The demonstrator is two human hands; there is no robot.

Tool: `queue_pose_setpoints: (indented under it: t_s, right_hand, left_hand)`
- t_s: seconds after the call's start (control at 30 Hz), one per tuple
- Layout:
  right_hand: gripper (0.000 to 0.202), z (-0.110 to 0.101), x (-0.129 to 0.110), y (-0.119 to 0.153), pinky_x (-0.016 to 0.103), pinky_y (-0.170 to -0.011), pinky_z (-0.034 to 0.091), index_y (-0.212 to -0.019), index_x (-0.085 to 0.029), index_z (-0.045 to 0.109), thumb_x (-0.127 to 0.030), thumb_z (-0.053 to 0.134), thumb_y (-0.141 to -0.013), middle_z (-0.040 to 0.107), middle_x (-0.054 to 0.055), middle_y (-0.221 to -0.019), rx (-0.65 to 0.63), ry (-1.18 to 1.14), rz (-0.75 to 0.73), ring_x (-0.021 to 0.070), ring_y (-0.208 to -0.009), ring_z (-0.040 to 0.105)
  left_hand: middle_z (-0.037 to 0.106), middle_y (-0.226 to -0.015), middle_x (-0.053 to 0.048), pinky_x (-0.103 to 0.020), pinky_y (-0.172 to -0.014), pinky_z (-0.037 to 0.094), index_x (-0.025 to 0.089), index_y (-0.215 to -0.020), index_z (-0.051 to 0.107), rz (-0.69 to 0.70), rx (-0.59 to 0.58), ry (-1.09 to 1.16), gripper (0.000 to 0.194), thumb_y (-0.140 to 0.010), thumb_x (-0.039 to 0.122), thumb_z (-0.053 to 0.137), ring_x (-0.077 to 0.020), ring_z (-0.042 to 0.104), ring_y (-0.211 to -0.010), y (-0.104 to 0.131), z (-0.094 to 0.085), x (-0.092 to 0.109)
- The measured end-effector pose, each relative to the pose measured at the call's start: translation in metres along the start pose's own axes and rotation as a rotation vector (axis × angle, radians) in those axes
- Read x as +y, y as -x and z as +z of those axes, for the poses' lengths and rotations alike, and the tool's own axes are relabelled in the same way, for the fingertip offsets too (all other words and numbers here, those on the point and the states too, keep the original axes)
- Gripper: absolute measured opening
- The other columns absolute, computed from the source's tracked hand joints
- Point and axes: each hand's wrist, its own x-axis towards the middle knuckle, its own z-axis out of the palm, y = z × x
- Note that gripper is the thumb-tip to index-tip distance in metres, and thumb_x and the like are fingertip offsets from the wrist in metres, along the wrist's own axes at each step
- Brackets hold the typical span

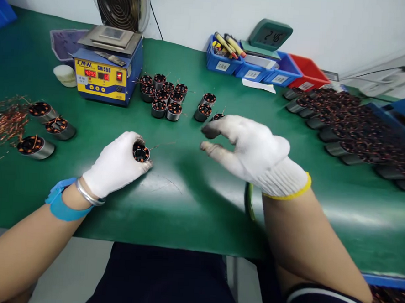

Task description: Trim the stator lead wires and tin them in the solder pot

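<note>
My left hand (119, 162), in a white glove, is closed around a motor stator (141, 153) standing on the green mat. Copper windings show inside its dark ring, and a thin wire sticks out to the right. My right hand (240, 144), also gloved, hovers over the mat with thumb and fingers apart and nothing between them. Just beyond its fingertips stands a partly covered stator (218, 117). Two more stators (203, 112) stand behind that one. Under my right wrist lies a green-handled tool (249, 202), mostly hidden.
A blue and yellow soldering pot (106, 72) stands at the back left, beside a cluster of stators (162, 95). Copper wire scraps (5, 121) lie far left near tipped stators (36, 147). Blue bins (223, 63), a red bin (306, 71) and rows of stators (340, 148) fill the right.
</note>
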Motion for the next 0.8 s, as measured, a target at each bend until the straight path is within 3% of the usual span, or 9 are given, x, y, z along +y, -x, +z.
queue_pose_setpoints:
  t_s: [0.13, 0.23, 0.37, 0.43, 0.5, 0.67, 0.8]
  right_hand:
    - [0.056, -0.001, -0.016, 0.019, 0.036, -0.069, 0.052, -0.126, -0.021, 0.063, -0.062, 0.051, -0.089, 0.068, 0.012, -0.119, -0.135, -0.002, -0.043, 0.0305, -0.098, 0.065]
    - [0.079, 0.004, -0.012, 0.054, 0.043, -0.07, 0.056, -0.139, -0.019, 0.053, -0.074, 0.053, -0.082, 0.059, 0.017, -0.135, -0.199, 0.08, 0.148, 0.0382, -0.109, 0.062]
    - [0.102, 0.022, 0.009, 0.119, 0.061, -0.094, 0.05, -0.152, -0.006, 0.033, -0.075, 0.054, -0.079, 0.039, 0.032, -0.147, -0.366, 0.24, 0.511, 0.051, -0.129, 0.046]
    - [0.099, 0.032, 0.018, 0.146, 0.063, -0.099, 0.046, -0.153, -0.004, 0.029, -0.072, 0.05, -0.083, 0.039, 0.034, -0.144, -0.393, 0.279, 0.59, 0.0526, -0.131, 0.043]
    - [0.093, 0.039, 0.022, 0.161, 0.064, -0.101, 0.043, -0.151, -0.002, 0.031, -0.068, 0.045, -0.087, 0.041, 0.033, -0.142, -0.372, 0.288, 0.57, 0.0524, -0.132, 0.042]
    - [0.088, 0.036, 0.014, 0.145, 0.063, -0.102, 0.041, -0.152, -0.006, 0.029, -0.06, 0.05, -0.086, 0.041, 0.033, -0.144, -0.243, 0.258, 0.418, 0.0512, -0.132, 0.042]
    - [0.087, 0.026, 0.009, 0.118, 0.064, -0.101, 0.041, -0.143, -0.005, 0.043, -0.064, 0.056, -0.08, 0.043, 0.034, -0.143, -0.227, 0.31, 0.368, 0.0521, -0.131, 0.041]
  left_hand:
    - [0.069, -0.094, -0.011, -0.043, -0.075, 0.054, 0.023, -0.09, 0.063, 0.043, 0.019, -0.118, 0.037, -0.066, 0.049, 0.074, -0.0325, 0.067, -0.085, -0.003, 0.002, -0.008]
    - [0.07, -0.097, -0.011, -0.041, -0.078, 0.054, 0.022, -0.091, 0.065, 0.063, 0.005, -0.045, 0.031, -0.071, 0.045, 0.069, -0.0299, 0.067, -0.088, -0.004, 0.003, -0.007]
    - [0.072, -0.089, -0.008, -0.04, -0.075, 0.053, 0.022, -0.084, 0.065, 0.025, -0.067, 0.008, 0.019, -0.074, 0.039, 0.062, -0.0274, 0.067, -0.082, -0.007, 0.003, -0.004]
    - [0.073, -0.089, -0.009, -0.039, -0.074, 0.053, 0.021, -0.084, 0.066, 0.007, -0.088, 0.054, 0.022, -0.073, 0.039, 0.064, -0.0274, 0.067, -0.081, -0.009, 0.001, -0.004]
    - [0.074, -0.087, -0.008, -0.038, -0.071, 0.053, 0.02, -0.086, 0.068, -0.007, -0.119, 0.142, 0.024, -0.071, 0.039, 0.065, -0.0259, 0.068, -0.077, -0.011, -0.002, -0.007]
    - [0.075, -0.077, -0.005, -0.032, -0.062, 0.051, 0.019, -0.088, 0.073, -0.059, -0.174, 0.354, 0.023, -0.075, 0.035, 0.062, -0.0217, 0.067, -0.067, -0.015, -0.006, -0.016]
    - [0.076, -0.079, -0.005, -0.032, -0.066, 0.053, 0.019, -0.084, 0.074, -0.067, -0.157, 0.352, 0.024, -0.077, 0.039, 0.064, -0.0232, 0.068, -0.071, -0.016, -0.008, -0.018]
